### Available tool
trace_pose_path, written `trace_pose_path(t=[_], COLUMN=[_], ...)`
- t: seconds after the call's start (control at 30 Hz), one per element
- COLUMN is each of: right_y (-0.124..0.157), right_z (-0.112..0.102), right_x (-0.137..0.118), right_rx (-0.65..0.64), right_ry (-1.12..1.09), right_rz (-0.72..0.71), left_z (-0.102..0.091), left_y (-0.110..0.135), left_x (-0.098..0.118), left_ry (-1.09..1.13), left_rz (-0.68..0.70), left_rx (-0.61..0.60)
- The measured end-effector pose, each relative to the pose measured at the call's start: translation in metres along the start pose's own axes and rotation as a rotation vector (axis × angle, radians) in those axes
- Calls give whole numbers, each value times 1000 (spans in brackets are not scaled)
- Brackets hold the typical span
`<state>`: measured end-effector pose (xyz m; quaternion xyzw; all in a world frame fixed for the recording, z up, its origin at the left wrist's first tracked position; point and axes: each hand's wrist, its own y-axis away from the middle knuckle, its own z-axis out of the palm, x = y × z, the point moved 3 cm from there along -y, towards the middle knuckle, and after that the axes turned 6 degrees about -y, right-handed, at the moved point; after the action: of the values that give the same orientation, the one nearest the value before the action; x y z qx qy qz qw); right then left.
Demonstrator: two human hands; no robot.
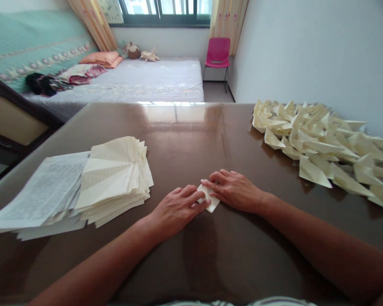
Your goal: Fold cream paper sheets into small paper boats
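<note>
A small folded piece of cream paper [208, 198] lies on the brown table [185, 140] in front of me. My left hand [178, 209] rests on its left side, fingers pressed flat on the paper. My right hand [234, 189] covers its right side, fingers stretched out and pressing down. Most of the paper is hidden under the two hands. Neither hand lifts it off the table.
A stack of cream sheets [115, 178] lies on the left, beside printed pages [41, 193]. A heap of several folded paper shapes [325, 144] fills the right side near the wall. Beyond the table are a bed [140, 78] and a pink chair [217, 53].
</note>
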<state>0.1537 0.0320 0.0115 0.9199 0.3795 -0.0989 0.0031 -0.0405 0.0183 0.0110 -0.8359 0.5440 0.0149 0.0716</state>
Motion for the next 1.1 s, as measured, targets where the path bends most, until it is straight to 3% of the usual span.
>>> trace_pose_path(t=[0.3, 0.43, 0.6, 0.7, 0.77, 0.9, 1.1], right_y=[2, 0, -6, 4, 16, 41, 47], right_z=[12, 15, 7, 0, 4, 19, 16], right_x=[0, 20, 36, 22, 4, -16, -19], right_rx=[107, 259, 236, 217, 114, -18, 30], right_ry=[39, -181, -513, -403, -261, -92, 36], right_rz=[41, 177, 105, 33, -35, -11, 36], left_z=[5, 7, 8, 9, 10, 14, 17], left_y=[-2, -4, -4, -3, -3, -1, -4], left_x=[-4, -5, -4, -3, -4, -4, -4], left_ry=[-43, -59, -82, -100, -116, -157, -200], left_rz=[-1, 5, 2, 11, 25, 50, 55], left_rx=[55, 100, 147, 184, 211, 227, 164])
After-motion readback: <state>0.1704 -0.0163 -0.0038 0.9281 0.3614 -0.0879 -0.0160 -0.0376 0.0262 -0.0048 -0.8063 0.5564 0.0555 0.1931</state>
